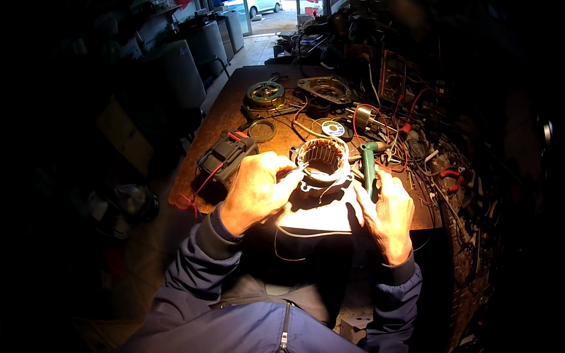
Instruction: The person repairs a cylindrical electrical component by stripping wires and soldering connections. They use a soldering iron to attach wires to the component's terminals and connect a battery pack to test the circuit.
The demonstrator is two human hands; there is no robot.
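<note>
Dark workshop, lamp-lit wooden worktop (286, 144). Left hand (254, 189) at the stator (325, 156): thumb and forefinger meet at its left rim; cannot tell whether a wire end sits between them. Right hand (388, 217) half-curled around the lower end of a green tool (369, 167); cannot tell if it grips. Stator sits near the worktop's front edge, bore up, between the hands. Beyond: a white-faced spool (333, 129), a metal cylinder with shaft (363, 116), then a flanged cover (303, 83). Work looks partway: copper coils (321, 142) seated round the bore; cylinder and cover lie apart, unfitted.
</note>
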